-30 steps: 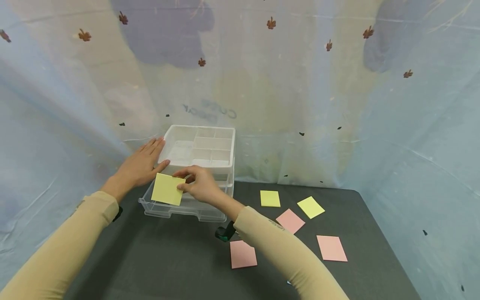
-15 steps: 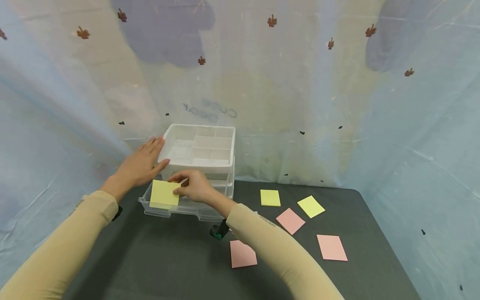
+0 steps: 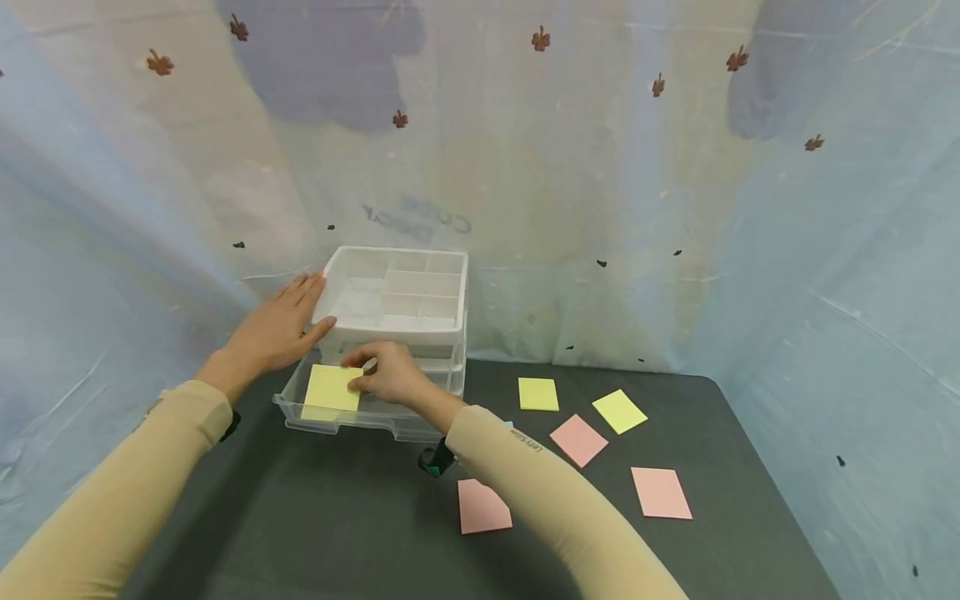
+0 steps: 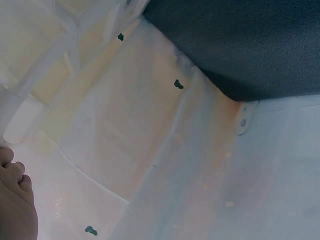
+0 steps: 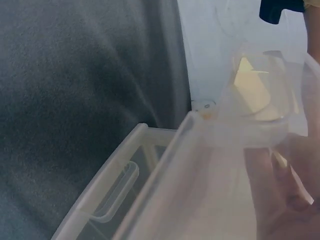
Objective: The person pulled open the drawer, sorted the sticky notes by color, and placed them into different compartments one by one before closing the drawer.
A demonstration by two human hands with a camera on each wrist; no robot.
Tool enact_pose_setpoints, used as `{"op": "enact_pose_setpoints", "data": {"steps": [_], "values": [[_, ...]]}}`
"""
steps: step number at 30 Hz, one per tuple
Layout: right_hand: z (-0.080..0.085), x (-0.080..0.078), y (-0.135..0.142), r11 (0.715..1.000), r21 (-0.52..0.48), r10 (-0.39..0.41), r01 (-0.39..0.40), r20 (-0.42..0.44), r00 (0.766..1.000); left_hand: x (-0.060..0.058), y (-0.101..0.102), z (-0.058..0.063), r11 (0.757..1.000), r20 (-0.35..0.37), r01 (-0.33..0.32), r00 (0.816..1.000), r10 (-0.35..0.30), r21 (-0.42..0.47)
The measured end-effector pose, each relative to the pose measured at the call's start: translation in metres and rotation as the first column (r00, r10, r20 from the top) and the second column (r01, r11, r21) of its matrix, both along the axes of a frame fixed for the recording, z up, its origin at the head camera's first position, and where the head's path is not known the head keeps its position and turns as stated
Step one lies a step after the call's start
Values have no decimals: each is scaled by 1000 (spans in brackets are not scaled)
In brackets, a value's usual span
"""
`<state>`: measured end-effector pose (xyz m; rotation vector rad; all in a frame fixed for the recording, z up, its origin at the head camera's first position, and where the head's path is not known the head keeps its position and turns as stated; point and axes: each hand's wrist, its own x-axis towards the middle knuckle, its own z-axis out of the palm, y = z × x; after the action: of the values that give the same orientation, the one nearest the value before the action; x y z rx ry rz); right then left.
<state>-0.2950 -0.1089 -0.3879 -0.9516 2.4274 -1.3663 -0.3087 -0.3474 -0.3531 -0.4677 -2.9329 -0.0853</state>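
Observation:
My right hand point(image 3: 390, 373) pinches a yellow sticky note pad point(image 3: 330, 390) by its right edge, inside the pulled-out clear drawer point(image 3: 405, 427). The pad's lower part shows through the drawer's front wall. In the right wrist view, the fingers point(image 5: 285, 195) are partly seen through clear plastic. My left hand point(image 3: 277, 332) rests with extended fingers against the left side of the white plastic drawer unit point(image 3: 397, 336), thumb at its front corner. The left wrist view catches only part of that hand point(image 4: 15, 200), beside the unit.
An open compartment tray point(image 3: 423, 285) tops the unit. Two yellow pads point(image 3: 537, 394) point(image 3: 619, 412) and several pink pads point(image 3: 579, 440) lie on the dark table point(image 3: 360, 517) to the right. A patterned curtain point(image 3: 525, 167) hangs behind. My right sleeve crosses above one pink pad point(image 3: 482, 507).
My right hand has lowered the yellow sticky note pad into the drawer, moving slightly left and down. The left hand has stayed in place on the drawer unit.

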Motion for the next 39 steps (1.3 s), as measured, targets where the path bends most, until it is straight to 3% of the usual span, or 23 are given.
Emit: {"op": "enact_pose_setpoints", "data": {"steps": [7,21,32,39], "values": [[-2,-1,0,992,121,-11,24,-113,994,1,0,1,1000,9,1,1000,-1,3],[-2,1,0,956,282,-40,83,-157,987,1,2,1,1000,-13,15,1000,-15,0],[-3,1,1,956,286,-28,68,-140,990,1,1,1,1000,-11,19,1000,-19,13],[0,6,4,966,255,-15,37,-85,996,1,1,0,1000,-10,21,1000,-21,16]]}}
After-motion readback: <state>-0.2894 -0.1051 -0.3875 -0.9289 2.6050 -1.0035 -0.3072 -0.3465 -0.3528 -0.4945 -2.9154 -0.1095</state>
